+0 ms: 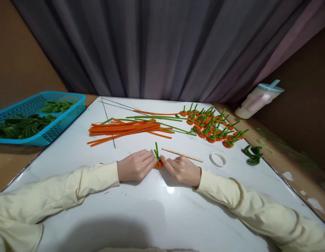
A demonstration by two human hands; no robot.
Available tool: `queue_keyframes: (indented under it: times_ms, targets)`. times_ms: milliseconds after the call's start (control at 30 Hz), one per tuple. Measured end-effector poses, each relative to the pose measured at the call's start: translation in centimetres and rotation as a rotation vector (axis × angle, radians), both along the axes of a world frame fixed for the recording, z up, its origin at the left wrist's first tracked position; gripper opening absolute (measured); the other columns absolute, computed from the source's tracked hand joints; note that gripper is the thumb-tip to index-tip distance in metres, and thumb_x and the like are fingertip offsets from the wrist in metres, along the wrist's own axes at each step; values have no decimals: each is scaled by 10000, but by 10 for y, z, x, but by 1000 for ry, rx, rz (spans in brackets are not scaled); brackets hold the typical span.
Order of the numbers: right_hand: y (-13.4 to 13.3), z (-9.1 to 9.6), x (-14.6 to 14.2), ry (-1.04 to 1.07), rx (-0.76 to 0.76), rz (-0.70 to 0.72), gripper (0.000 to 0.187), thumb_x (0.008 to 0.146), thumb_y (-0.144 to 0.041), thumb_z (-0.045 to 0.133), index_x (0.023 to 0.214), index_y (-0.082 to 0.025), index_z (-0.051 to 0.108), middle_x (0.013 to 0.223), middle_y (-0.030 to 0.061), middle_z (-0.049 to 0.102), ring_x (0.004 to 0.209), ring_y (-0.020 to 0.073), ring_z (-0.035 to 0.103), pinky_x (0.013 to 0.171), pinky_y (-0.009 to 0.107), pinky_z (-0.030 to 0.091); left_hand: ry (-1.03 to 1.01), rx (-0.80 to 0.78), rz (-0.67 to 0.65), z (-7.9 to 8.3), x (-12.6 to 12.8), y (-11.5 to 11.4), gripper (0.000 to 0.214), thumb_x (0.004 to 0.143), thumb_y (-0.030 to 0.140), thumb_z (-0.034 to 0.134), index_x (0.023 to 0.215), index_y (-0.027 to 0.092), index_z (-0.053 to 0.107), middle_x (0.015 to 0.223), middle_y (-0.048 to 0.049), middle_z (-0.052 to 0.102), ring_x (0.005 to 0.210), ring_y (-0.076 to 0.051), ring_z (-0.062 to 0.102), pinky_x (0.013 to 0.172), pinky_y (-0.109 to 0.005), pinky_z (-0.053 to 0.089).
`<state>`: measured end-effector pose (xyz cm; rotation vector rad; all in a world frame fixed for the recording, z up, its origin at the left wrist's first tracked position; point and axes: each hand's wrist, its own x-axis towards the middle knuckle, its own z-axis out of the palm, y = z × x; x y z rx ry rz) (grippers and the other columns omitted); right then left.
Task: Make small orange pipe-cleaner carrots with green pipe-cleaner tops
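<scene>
From the head camera, both hands meet at the middle of the white tabletop (157, 210). The left hand (136, 165) and the right hand (181, 169) each pinch the small orange pipe-cleaner carrot (159, 162) between fingertips, its green stem standing up toward 12 o'clock. Both grips are closed on that piece, which sits low on the table surface between them.

Just beyond the right hand, toward 1 o'clock, lies a wooden stick (182, 154), slanting away to 3 o'clock. Past its far end rests a white tape ring (218, 159), flat on the table. Farther toward 3 o'clock sits a small bunch of green loops (253, 154).

At 12 o'clock from the hands spreads a bundle of orange pipe cleaners (125, 128), with green pipe cleaners (157, 119) and thin wires (110, 122) laid near them. At 1 o'clock is a heap of finished carrots (211, 126).

Toward 10 o'clock, off the tabletop's edge, a blue basket (62, 119) holds green leaf shapes (23, 126). At 2 o'clock a lidded cup (258, 99) leans against the wall.
</scene>
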<state>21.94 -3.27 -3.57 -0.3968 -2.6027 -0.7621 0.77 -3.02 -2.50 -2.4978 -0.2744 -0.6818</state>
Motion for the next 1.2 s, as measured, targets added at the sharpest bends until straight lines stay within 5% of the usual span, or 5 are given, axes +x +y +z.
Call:
queue_keyframes:
  times_ms: [133, 300, 400, 500, 1200]
  targets:
    - [3, 5, 2, 27, 52, 46, 274, 858, -21, 313, 1047, 69, 490, 552, 9, 488, 399, 113, 444, 352, 263, 332, -188, -290, 78, 3, -2, -1, 143, 873, 144, 458, 831, 114, 591, 731, -86, 661, 646, -169, 577, 575, -299, 461]
    - [7, 14, 7, 52, 105, 73, 304, 854, -11, 314, 1101, 51, 480, 588, 31, 523, 459, 126, 478, 396, 260, 371, -623, -1352, 252, 12, -1, 2, 293, 865, 405, 474, 898, 136, 585, 742, -62, 636, 584, -125, 581, 462, -210, 444]
    - [7, 16, 9, 60, 120, 69, 327, 866, -27, 331, 1162, 6, 465, 646, 43, 556, 513, 125, 508, 426, 252, 377, -720, -2029, 155, 15, 2, 4, 414, 867, 483, 422, 991, 109, 549, 703, -73, 621, 552, -156, 614, 355, -191, 422]
    - [8, 14, 11, 44, 115, 56, 327, 882, -52, 336, 1178, -41, 472, 706, 56, 586, 566, 126, 531, 449, 250, 373, -693, -2328, 35, 14, 5, 5, 356, 806, 408, 573, 965, 90, 558, 700, -87, 639, 563, -156, 633, 382, -183, 467]
    - [0, 13, -6, 347, -388, -27, 233, 872, -180, 356, 653, -176, 435, 518, -26, 488, 439, 90, 404, 448, 224, 269, -743, -1647, 125, 5, 12, -15, 270, 776, 312, 609, 991, 157, 556, 958, -82, 650, 862, -175, 626, 703, -268, 551]
